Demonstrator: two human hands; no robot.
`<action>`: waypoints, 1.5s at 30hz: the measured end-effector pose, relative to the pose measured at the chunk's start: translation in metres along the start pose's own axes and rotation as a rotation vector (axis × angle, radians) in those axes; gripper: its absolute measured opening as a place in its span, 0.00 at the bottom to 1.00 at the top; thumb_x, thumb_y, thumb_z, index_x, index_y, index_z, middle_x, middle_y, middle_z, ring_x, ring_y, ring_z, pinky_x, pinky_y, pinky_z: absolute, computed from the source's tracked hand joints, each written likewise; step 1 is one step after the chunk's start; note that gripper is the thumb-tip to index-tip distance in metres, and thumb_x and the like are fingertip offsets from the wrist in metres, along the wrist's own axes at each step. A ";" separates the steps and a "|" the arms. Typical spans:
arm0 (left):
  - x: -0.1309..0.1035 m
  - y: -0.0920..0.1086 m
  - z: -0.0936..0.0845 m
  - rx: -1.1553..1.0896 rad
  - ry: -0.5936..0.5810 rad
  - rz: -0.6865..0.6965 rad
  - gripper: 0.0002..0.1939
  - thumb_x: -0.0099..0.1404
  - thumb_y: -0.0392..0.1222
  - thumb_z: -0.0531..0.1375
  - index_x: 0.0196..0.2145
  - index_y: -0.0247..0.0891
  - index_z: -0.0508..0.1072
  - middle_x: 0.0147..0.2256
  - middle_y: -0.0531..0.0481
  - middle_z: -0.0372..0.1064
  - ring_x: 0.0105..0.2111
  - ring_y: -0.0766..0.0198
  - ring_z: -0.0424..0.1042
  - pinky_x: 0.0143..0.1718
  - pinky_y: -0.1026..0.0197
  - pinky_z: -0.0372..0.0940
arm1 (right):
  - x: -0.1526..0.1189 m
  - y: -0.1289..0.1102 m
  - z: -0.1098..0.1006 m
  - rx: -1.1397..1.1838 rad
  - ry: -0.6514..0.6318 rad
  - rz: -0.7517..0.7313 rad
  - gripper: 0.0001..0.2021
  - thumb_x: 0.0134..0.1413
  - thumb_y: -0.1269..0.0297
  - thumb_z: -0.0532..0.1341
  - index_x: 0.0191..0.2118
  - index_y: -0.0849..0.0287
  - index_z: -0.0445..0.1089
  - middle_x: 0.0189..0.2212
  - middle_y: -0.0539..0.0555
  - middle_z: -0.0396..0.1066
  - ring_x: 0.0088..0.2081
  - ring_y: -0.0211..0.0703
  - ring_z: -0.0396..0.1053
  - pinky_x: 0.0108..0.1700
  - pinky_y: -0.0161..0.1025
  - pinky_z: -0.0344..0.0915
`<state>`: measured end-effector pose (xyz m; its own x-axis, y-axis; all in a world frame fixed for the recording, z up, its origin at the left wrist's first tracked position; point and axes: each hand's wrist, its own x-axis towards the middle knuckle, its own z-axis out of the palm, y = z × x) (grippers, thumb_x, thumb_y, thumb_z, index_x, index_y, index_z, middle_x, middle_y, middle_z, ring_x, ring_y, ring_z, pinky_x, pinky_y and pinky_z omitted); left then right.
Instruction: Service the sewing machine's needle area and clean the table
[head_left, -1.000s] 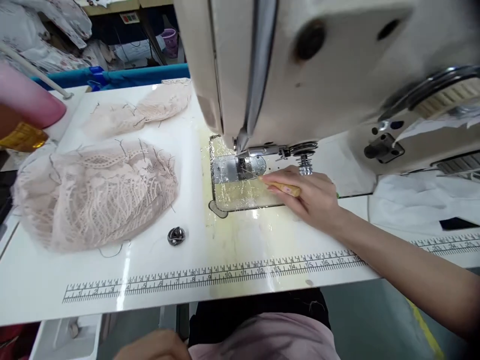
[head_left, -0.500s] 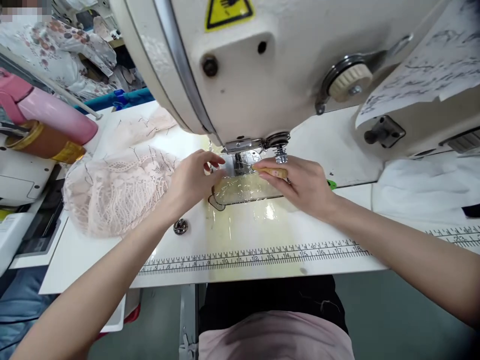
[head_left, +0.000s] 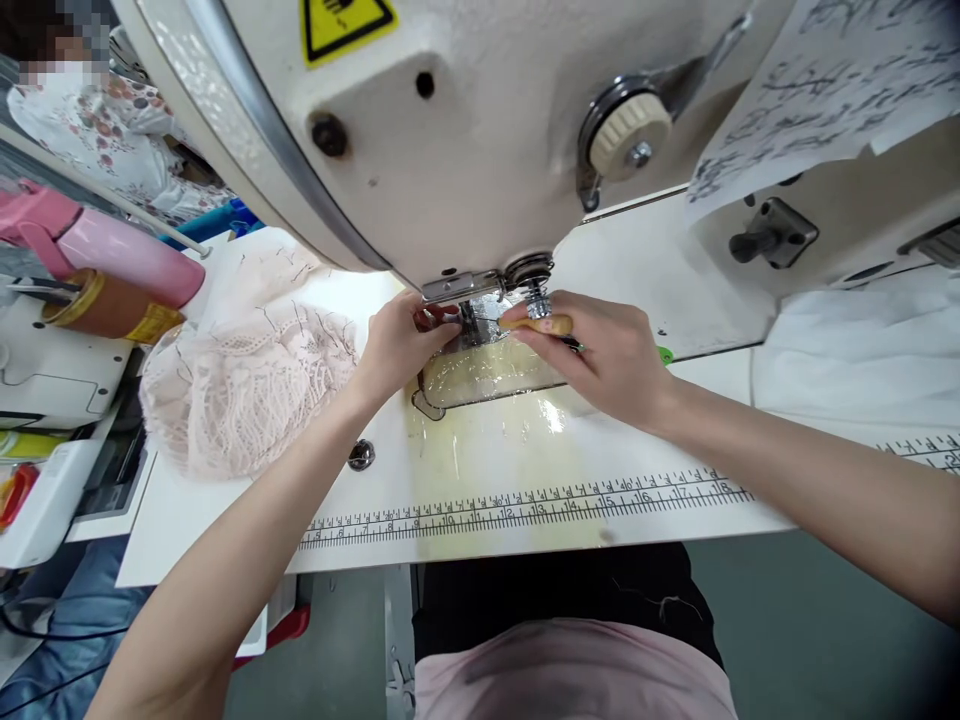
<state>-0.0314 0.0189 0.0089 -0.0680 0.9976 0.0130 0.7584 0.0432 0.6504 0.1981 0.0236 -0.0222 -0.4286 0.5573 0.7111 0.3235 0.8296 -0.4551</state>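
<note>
The sewing machine (head_left: 480, 130) filled the top of the view, and its head hung directly above both sets of fingers. The white table (head_left: 525, 470) lay under the hands, with a printed ruler (head_left: 525, 505) along its near edge, well on the near side of the fingertips. A pile of pink lace (head_left: 247, 385) rested left of the left hand, apart from it. A small round metal bobbin case (head_left: 361, 455) lay on the table just beside the left forearm.

The right hand (head_left: 607, 355) was closed around a thin tool with a wooden handle (head_left: 544, 325); thumb and forefinger pinched the handle, and its metal tip pointed left, toward the needle area (head_left: 469, 315). The left hand (head_left: 401, 340) was curled, its fingertips pinched together at the presser foot, just opposite the tool's tip. What they held was too small to see; it may have been thread.

The tool looked light and stiff, I think, with a sharp fine point. The wooden handle was the safe place to grip, low near the metal for control. The needle between the fingertips seemed thin and easy to bend.
</note>
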 end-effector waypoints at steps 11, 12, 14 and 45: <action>-0.001 0.002 0.001 0.053 0.023 0.060 0.06 0.59 0.41 0.66 0.36 0.40 0.80 0.35 0.50 0.77 0.33 0.63 0.71 0.38 0.58 0.66 | -0.004 0.002 -0.001 -0.026 -0.068 -0.076 0.11 0.70 0.62 0.56 0.47 0.59 0.73 0.38 0.49 0.80 0.33 0.34 0.76 0.32 0.32 0.70; -0.001 0.003 0.001 0.070 0.031 0.058 0.06 0.59 0.41 0.66 0.35 0.40 0.81 0.36 0.50 0.78 0.33 0.62 0.71 0.38 0.57 0.66 | -0.004 0.002 -0.001 -0.025 -0.064 -0.079 0.11 0.69 0.62 0.56 0.48 0.59 0.73 0.38 0.50 0.80 0.34 0.34 0.76 0.32 0.32 0.70; -0.004 0.004 0.000 0.098 0.047 0.051 0.06 0.59 0.42 0.66 0.35 0.41 0.82 0.37 0.49 0.78 0.34 0.62 0.72 0.39 0.56 0.66 | -0.005 0.002 -0.001 -0.028 -0.061 -0.083 0.11 0.69 0.63 0.57 0.48 0.60 0.74 0.39 0.50 0.80 0.34 0.34 0.76 0.33 0.32 0.71; -0.007 -0.004 0.015 0.682 0.263 0.592 0.12 0.69 0.39 0.54 0.29 0.41 0.73 0.32 0.44 0.74 0.40 0.51 0.72 0.48 0.45 0.63 | -0.005 0.003 -0.007 0.027 0.006 -0.044 0.10 0.69 0.62 0.57 0.45 0.61 0.73 0.37 0.51 0.79 0.34 0.34 0.75 0.33 0.32 0.66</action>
<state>-0.0248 0.0125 -0.0053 0.3694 0.8267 0.4244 0.9267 -0.3620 -0.1014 0.2073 0.0229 -0.0231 -0.4370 0.5201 0.7338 0.2818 0.8540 -0.4374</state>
